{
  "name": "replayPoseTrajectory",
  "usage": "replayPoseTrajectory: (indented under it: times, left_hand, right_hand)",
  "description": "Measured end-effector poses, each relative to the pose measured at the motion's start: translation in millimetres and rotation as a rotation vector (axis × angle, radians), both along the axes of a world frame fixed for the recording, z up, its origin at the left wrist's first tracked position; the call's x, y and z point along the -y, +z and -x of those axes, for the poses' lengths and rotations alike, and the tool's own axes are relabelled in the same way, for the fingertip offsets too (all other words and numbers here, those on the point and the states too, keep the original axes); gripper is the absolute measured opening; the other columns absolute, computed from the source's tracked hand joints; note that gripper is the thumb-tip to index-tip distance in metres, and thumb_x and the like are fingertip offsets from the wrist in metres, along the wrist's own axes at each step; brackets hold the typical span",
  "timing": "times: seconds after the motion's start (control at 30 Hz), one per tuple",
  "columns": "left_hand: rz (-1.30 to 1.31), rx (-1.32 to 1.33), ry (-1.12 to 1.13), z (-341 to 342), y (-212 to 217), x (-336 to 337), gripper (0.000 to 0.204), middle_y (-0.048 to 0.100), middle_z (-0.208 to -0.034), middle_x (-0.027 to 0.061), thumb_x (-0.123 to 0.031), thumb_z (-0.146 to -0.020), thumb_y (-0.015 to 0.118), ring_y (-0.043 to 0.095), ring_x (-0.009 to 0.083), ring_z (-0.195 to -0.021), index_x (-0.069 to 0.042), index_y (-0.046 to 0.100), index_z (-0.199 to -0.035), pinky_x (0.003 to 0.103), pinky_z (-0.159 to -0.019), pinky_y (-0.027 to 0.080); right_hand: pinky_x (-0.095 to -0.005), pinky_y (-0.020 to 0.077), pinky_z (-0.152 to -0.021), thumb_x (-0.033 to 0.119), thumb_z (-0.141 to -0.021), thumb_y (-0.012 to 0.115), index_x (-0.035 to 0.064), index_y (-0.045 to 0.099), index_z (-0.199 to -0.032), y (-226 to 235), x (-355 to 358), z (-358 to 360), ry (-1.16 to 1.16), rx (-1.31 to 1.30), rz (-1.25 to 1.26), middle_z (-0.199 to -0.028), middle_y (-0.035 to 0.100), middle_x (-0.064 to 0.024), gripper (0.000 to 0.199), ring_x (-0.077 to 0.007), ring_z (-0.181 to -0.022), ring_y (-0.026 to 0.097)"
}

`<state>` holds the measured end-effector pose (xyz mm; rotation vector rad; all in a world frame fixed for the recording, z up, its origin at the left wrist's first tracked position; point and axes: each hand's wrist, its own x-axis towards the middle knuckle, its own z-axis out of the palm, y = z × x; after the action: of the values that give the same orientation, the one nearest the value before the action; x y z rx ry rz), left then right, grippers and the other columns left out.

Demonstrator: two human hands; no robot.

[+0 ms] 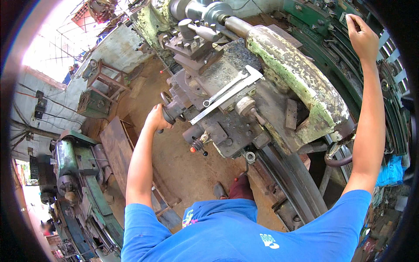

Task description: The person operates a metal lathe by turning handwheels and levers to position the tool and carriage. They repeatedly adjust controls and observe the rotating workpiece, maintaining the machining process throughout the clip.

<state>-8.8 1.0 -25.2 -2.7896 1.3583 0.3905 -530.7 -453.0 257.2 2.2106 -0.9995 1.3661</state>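
My left hand point(156, 118) is closed round a dark round handwheel point(168, 114) on the near left side of a worn metal lathe's carriage. My right hand point(363, 38) is raised at the upper right, beyond the tailstock, with fingertips pinched together; what they hold, if anything, is too small to make out. Between my arms, a silver caliper point(233, 97) lies on the carriage with a combination wrench point(223, 90) alongside. Behind them stands a tool post point(190, 45) with several bolts. A shiny cylindrical metal workpiece point(238, 27) stretches toward the tailstock point(297, 65), which has peeling pale green paint.
A tailstock handwheel point(339, 159) juts out by my right forearm. Lever knobs point(193, 149) stick out below the carriage. Green machinery point(321, 26) stands behind my right hand. At left are another machine point(72, 159) and a brown metal panel point(117, 139).
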Motion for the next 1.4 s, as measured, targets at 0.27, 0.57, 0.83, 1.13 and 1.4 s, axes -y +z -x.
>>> replayPoseTrajectory:
  times: [0.27,0.57,0.83,1.13,1.4]
  left_hand:
    - [0.088,0.033,0.012,11,-2,-4,0.114,0.059,-0.137,0.0262,-0.026,-0.048,0.095,0.059,0.0399,-0.128,0.005,0.044,-0.146,0.042,-0.108,0.051]
    - [0.13,0.114,0.016,17,-11,-8,0.11,0.056,-0.14,0.026,-0.024,-0.053,0.094,0.057,0.0394,-0.131,0.005,0.042,-0.146,0.043,-0.11,0.049]
    - [0.177,0.129,0.023,21,-17,-10,0.111,0.053,-0.144,0.0266,-0.023,-0.053,0.095,0.052,0.0421,-0.135,0.006,0.041,-0.146,0.044,-0.114,0.046]
    - [0.198,0.181,0.042,29,-21,-11,0.109,0.048,-0.149,0.0273,-0.021,-0.057,0.093,0.048,0.0417,-0.14,0.007,0.039,-0.147,0.044,-0.117,0.043]
    - [0.251,0.222,0.039,34,-28,-13,0.105,0.048,-0.148,0.0276,-0.018,-0.059,0.092,0.047,0.0425,-0.14,0.007,0.039,-0.147,0.044,-0.118,0.043]
  right_hand:
    - [-0.0296,0.0548,-0.073,0.038,-0.099,0.069,0.0178,0.078,-0.115,-1,17,6,0.03,0.016,-0.009,-0.086,0.077,-0.0061,0.027,-0.0161,-0.075,0.073]
    - [-0.0284,0.0553,-0.073,0.035,-0.098,0.071,0.0162,0.078,-0.112,0,19,7,0.093,0.028,0.07,-0.087,0.077,-0.0058,0.025,-0.0152,-0.077,0.074]
    - [-0.0282,0.0556,-0.073,0.035,-0.098,0.071,0.0154,0.078,-0.112,-1,23,9,0.127,0.034,0.061,-0.087,0.077,-0.006,0.025,-0.0148,-0.076,0.074]
    - [-0.0419,0.0529,-0.063,0.009,-0.087,0.072,0.0002,0.071,-0.083,10,-43,-19,0.168,0.097,0.257,-0.077,0.07,-0.0213,0.01,-0.0387,-0.072,0.071]
    - [-0.0434,0.0521,-0.063,0.009,-0.088,0.071,0.0,0.071,-0.082,17,-60,-28,0.173,0.1,0.28,-0.077,0.069,-0.022,0.011,-0.0406,-0.073,0.07]
